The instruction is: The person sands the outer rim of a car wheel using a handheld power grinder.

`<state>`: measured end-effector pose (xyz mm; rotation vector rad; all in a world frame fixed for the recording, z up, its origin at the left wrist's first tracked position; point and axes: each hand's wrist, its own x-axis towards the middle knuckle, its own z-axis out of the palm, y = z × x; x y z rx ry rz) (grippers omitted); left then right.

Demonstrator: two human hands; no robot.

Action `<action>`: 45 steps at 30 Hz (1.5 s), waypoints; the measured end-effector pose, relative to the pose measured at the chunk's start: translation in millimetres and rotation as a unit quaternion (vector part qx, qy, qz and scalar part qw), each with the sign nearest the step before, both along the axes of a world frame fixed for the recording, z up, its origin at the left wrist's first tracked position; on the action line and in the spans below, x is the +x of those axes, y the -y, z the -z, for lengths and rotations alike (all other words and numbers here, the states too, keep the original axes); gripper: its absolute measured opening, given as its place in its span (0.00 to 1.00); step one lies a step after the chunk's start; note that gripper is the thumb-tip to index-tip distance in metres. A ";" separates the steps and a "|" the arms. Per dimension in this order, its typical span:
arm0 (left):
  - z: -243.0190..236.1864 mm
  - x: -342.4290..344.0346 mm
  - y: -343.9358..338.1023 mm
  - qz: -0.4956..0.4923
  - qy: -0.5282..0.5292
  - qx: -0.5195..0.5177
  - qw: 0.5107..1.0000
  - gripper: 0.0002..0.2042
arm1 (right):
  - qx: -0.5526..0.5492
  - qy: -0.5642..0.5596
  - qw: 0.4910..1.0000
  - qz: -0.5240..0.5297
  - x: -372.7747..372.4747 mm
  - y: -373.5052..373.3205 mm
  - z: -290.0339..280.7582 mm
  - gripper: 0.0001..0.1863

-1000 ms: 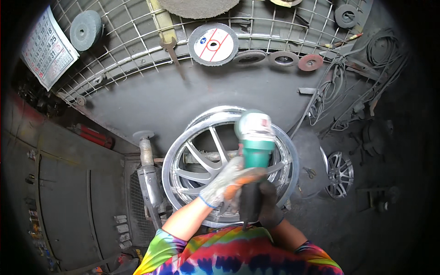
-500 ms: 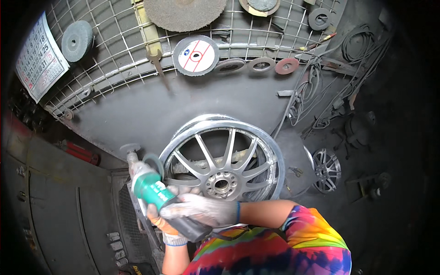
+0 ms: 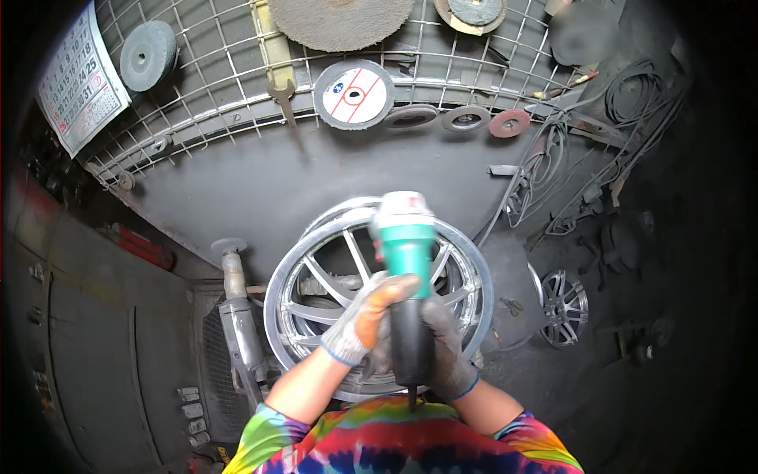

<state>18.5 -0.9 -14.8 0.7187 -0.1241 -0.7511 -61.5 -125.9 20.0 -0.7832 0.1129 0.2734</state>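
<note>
An angle grinder (image 3: pixel 408 253) with a green body, pale head and black handle stands out over a spoked silver wheel rim (image 3: pixel 278 316) in front of me. My gloved left hand (image 3: pixel 369 314) is closed around the grinder from the left, with an orange patch showing on the glove. On the other side, my gloved right hand (image 3: pixel 448 351) grips the black handle. A cord leaves the handle's lower end toward my body. The grinder's head is blurred and covers part of the spokes; its disc cannot be made out clearly.
Behind the wheel, a wire mesh panel (image 3: pixel 229 71) carries several grinding discs and a wrench (image 3: pixel 283 99). To the left stands a metal post (image 3: pixel 241 332) with a round plate on top. Another wheel (image 3: pixel 564 308) sits lower right, and looped cables (image 3: pixel 545 158) hang at the right.
The grinder has swung from the left side to above the wheel, its head now pointing away from me. Both hands moved right with it, and the left grip sits farther up.
</note>
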 end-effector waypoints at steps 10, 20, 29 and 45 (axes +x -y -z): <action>-12.2 -35.8 -44.5 -0.108 0.008 -0.169 0.980 0.32 | -0.042 -0.016 0.985 -0.166 8.3 -39.2 -18.4 0.34; 11.9 -85.8 -100.1 -0.313 -0.079 -0.241 0.915 0.39 | -0.276 -0.016 0.884 -0.376 30.8 -104.4 -33.2 0.25; -21.9 -11.1 -29.8 -0.070 -0.118 -0.151 0.979 0.23 | 0.068 -0.052 0.987 -0.136 13.4 -20.2 -28.2 0.27; 21.6 -59.1 -57.9 -0.264 0.053 -0.078 0.960 0.36 | -0.050 0.006 0.958 -0.284 29.4 -41.9 25.5 0.22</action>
